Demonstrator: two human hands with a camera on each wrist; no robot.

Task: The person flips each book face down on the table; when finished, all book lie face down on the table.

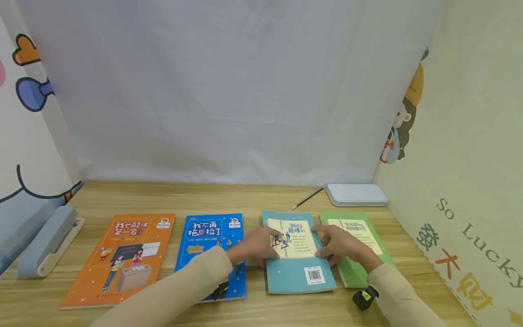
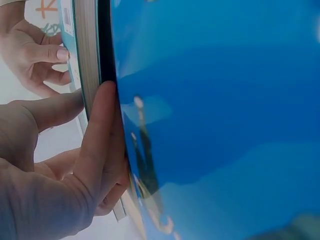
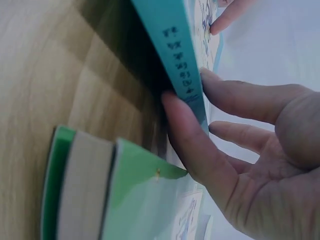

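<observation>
A teal book (image 1: 290,277) has its barcode side up, between a blue book (image 1: 200,247) and a green book (image 1: 353,271). At its left edge my left hand (image 1: 255,245) grips it, thumb on the cover and fingers against the page edges (image 2: 89,45). My right hand (image 1: 345,245) pinches the spine side; in the right wrist view the thumb lies on the cover and a finger is under the spine (image 3: 172,50). That side appears raised off the table, with shadow beneath. The green book (image 3: 145,185) lies close by the right hand.
On the far left of the wooden table (image 1: 245,197) lie an orange book (image 1: 96,268) and a blue-grey stapler (image 1: 51,243). A pencil (image 1: 308,198) and a pale case (image 1: 357,195) lie at the back right. White cloth (image 1: 229,100) hangs behind.
</observation>
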